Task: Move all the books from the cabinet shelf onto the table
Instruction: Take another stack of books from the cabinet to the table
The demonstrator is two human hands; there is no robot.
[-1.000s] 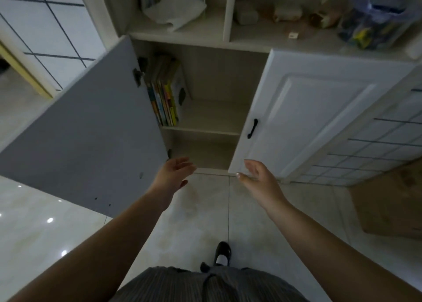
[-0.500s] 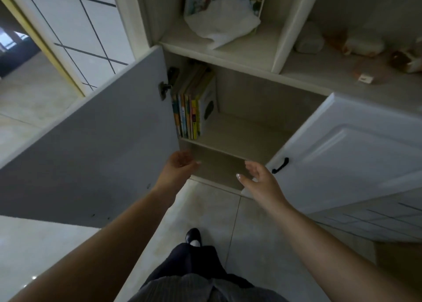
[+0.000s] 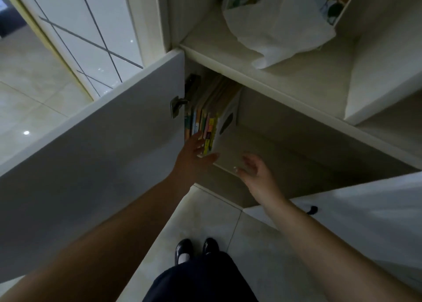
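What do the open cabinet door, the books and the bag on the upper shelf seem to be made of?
Cabinet door: probably painted or laminated board, with a flat matt grey inner face.
Books: paper with thin card covers, going by the slim coloured spines.
Bag: likely thin white plastic, crumpled and slightly translucent.

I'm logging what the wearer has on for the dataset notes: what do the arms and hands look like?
Both forearms are bare, with no sleeves, watch or gloves in view. The left hand and right hand show no rings that I can make out; the right thumb carries a pale, glossy nail.

Two hands [image 3: 194,155], two open cabinet doors [image 3: 102,164], two shoes [image 3: 182,251]
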